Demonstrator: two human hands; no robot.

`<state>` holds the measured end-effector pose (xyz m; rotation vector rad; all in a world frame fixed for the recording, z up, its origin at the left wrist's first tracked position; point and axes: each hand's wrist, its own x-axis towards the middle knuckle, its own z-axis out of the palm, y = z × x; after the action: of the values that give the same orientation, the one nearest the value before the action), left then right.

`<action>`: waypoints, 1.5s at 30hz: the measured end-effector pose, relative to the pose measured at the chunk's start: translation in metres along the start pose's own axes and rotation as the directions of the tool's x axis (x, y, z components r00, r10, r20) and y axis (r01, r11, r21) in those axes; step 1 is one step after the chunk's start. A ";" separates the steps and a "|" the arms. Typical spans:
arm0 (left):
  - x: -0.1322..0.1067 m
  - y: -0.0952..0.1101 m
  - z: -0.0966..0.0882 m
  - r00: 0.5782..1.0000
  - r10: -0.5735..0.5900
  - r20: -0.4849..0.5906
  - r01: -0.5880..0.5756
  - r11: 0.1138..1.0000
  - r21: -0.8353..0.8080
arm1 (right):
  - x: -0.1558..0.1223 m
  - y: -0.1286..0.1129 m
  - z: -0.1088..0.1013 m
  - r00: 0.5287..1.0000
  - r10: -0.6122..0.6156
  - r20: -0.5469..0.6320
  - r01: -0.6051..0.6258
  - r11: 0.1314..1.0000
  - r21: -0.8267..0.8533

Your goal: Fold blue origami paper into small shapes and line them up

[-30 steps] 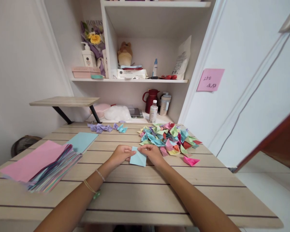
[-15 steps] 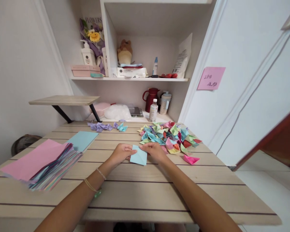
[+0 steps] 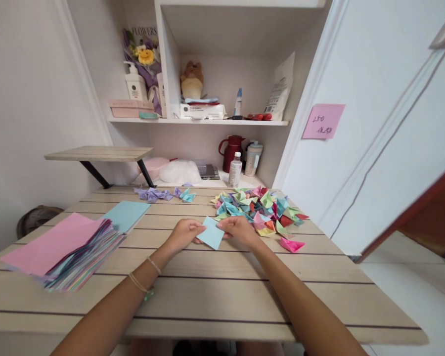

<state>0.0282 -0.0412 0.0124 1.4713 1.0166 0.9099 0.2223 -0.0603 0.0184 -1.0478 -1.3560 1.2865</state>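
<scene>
A small light-blue square of folded paper (image 3: 211, 235) is held just above the table between both hands. My left hand (image 3: 185, 234) pinches its left corner, thumb on top. My right hand (image 3: 240, 230) grips the upper right edge, with its thumb on the paper and the other fingers behind it. Behind my right hand lies a heap of folded paper boats (image 3: 257, 207) in many colours, and a pink paper boat (image 3: 291, 245) sits apart at its near right. Several purple folded papers (image 3: 154, 194) and a blue paper boat (image 3: 187, 196) lie farther back on the left.
A stack of coloured paper (image 3: 55, 244) and blue sheets (image 3: 128, 216) lie on the left of the slatted table (image 3: 207, 296). A small raised shelf (image 3: 100, 153) stands at the back left. Behind are a bottle (image 3: 235, 170), a red jug (image 3: 232, 153) and a tumbler (image 3: 252, 159).
The blue paper has turned in my hands, from nearly square-on to a tilted diamond, and rises slightly. Both hands still hold it.
</scene>
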 end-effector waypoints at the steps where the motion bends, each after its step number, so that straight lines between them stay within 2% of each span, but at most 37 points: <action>1: 0.000 0.000 -0.001 1.000 0.021 -0.017 -0.021 1.000 0.004 | 0.000 0.000 0.000 1.000 0.012 0.026 -0.012 1.000 0.016; 4: 0.001 0.003 -0.003 0.998 0.045 -0.043 -0.043 0.998 0.042 | 0.001 0.000 0.000 1.000 0.015 0.016 -0.016 1.000 0.027; 8: 0.002 0.005 -0.007 0.996 0.051 -0.067 -0.049 0.999 0.018 | 0.003 0.002 0.003 0.997 -0.084 -0.002 0.084 0.996 0.020; 11: 0.005 0.004 -0.012 0.993 0.078 -0.088 -0.083 0.995 -0.059 | 0.001 0.005 0.006 0.984 -0.137 0.115 0.133 0.990 0.041; 14: 0.006 0.002 -0.017 0.994 0.073 -0.078 -0.083 0.987 -0.137 | -0.004 0.006 0.009 0.959 -0.106 0.262 0.103 0.994 0.025; 17: 0.005 0.002 -0.018 0.999 0.037 -0.009 -0.038 0.980 -0.196 | -0.007 0.008 0.011 0.950 -0.059 0.306 0.060 0.998 0.006; 20: 0.001 0.005 -0.017 0.994 0.030 0.108 -0.008 0.980 -0.199 | -0.006 0.010 0.012 0.960 -0.046 0.276 0.029 0.998 0.064; 22: -0.001 0.006 -0.016 0.982 0.074 0.176 -0.037 0.978 -0.204 | -0.005 0.012 0.012 0.964 -0.062 0.260 0.030 0.992 0.125; 25: -0.003 0.007 -0.014 0.971 0.117 0.209 -0.069 0.972 -0.224 | -0.004 0.013 0.011 0.968 -0.087 0.237 0.045 0.984 0.174; 29: -0.002 0.004 -0.014 0.977 0.066 0.204 -0.025 0.980 -0.198 | -0.004 0.015 0.012 0.973 -0.091 0.210 0.047 0.978 0.205; 35: 0.001 -0.003 -0.014 0.983 0.060 0.172 -0.026 0.980 -0.195 | 0.002 0.022 0.017 0.982 -0.117 0.150 0.085 0.975 0.205; 40: 0.002 -0.005 -0.010 0.998 0.036 0.046 -0.027 0.983 -0.179 | 0.005 0.026 0.020 0.991 -0.134 0.028 0.130 0.985 0.116; 45: 0.001 -0.008 -0.007 0.999 0.028 0.037 -0.021 0.983 -0.180 | 0.008 0.029 0.019 0.988 -0.142 -0.062 0.140 0.990 -0.029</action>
<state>0.0212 -0.0379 0.0052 1.3471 0.8659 0.9617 0.2009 -0.0534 -0.0096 -0.9829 -1.3750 1.1261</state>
